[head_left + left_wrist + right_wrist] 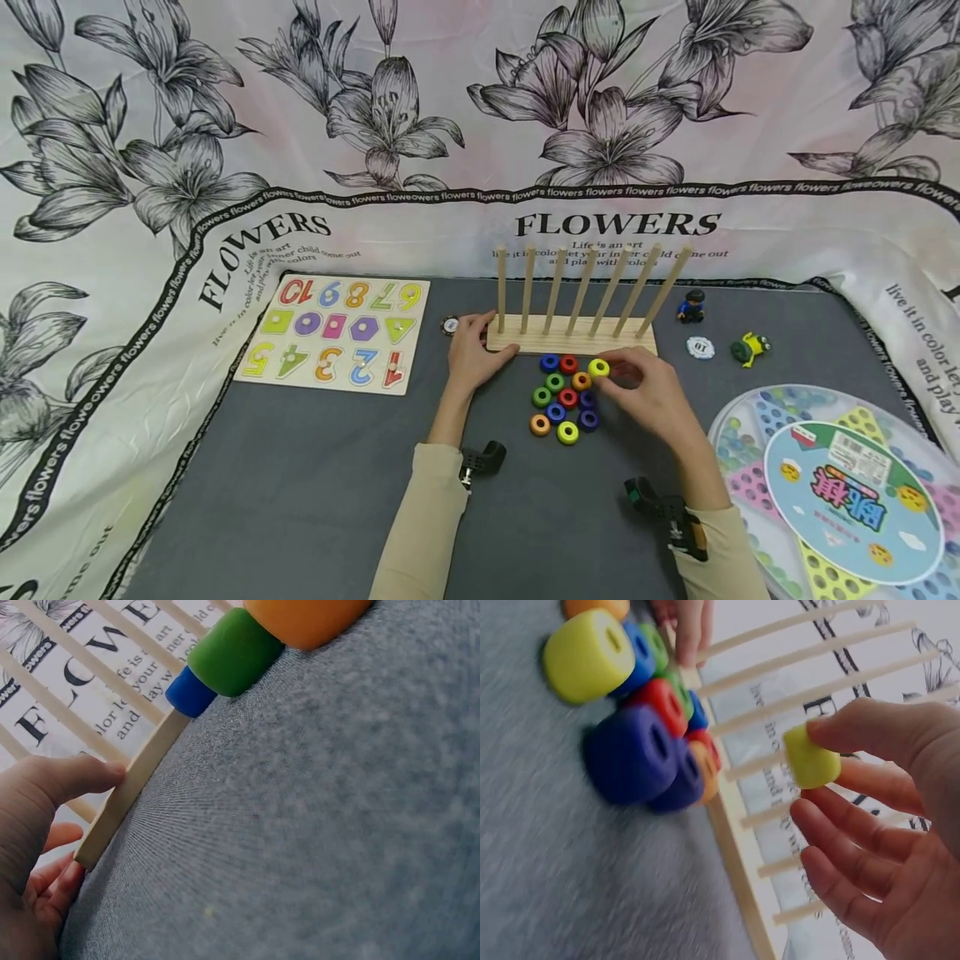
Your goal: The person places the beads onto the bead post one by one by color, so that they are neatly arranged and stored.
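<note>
A wooden rack (570, 335) with several upright pegs stands at the back middle of the table; its pegs carry nothing. My left hand (476, 354) grips the rack's left end, the thumb (90, 776) on the front edge and the fingers at the end. Between thumb and index finger, my right hand (651, 392) pinches a yellow bead (811, 756), its other fingers loosely spread. The bead is raised near the front of the rack. Below lies a cluster of beads in red, blue, green and orange, with another yellow bead (567, 432) at its near end.
A number and shape puzzle board (332, 333) lies at the left. Right of the rack are a small toy figure (692, 307), a white badge (701, 347) and a green-yellow toy frog (750, 349). A round Chinese checkers set (855, 500) fills the right front.
</note>
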The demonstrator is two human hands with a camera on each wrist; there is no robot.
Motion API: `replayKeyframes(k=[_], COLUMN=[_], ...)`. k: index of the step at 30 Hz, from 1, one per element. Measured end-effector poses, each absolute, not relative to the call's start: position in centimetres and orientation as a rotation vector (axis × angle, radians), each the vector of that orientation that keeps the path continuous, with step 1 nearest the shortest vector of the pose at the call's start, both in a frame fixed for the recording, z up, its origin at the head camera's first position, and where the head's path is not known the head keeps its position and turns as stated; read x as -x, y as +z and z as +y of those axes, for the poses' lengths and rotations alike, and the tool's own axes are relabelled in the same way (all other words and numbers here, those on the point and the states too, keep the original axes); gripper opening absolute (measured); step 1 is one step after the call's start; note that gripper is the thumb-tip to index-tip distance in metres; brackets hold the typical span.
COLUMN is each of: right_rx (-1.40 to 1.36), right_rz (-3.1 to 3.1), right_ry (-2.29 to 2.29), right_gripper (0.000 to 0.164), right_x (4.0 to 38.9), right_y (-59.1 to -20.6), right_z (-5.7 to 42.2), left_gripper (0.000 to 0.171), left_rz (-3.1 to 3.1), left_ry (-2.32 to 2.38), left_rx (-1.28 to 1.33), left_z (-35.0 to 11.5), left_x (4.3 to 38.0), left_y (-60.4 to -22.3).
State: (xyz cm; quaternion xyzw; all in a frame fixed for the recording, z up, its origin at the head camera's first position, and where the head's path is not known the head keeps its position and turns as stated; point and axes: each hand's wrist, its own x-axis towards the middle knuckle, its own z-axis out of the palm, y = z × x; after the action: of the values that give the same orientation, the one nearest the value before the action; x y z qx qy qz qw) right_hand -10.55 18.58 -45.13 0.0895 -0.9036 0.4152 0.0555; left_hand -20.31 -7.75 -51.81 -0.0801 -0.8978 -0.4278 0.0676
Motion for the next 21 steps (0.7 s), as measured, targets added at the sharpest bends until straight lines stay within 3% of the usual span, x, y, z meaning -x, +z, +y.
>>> replayKeyframes(k=[12,21], right_rx=[-0.264,-0.41], right_rz=[-2.542,-2.374], right_ry=[1.371,1.425], right_gripper=[0.033,0.028], right_x=[13.4,15.7], right_y=[-42.0,-38.8], right_z=[15.3,11.7], left_gripper=[0.073,0.072], left_rz=[-2.74,-2.718], left_ry=[-1.286,-1.283], left_rx=[0.202,0.219], left_z=[-7.8,-7.8], left_x=[20.3,20.3], left_y=[-51.8,-51.9])
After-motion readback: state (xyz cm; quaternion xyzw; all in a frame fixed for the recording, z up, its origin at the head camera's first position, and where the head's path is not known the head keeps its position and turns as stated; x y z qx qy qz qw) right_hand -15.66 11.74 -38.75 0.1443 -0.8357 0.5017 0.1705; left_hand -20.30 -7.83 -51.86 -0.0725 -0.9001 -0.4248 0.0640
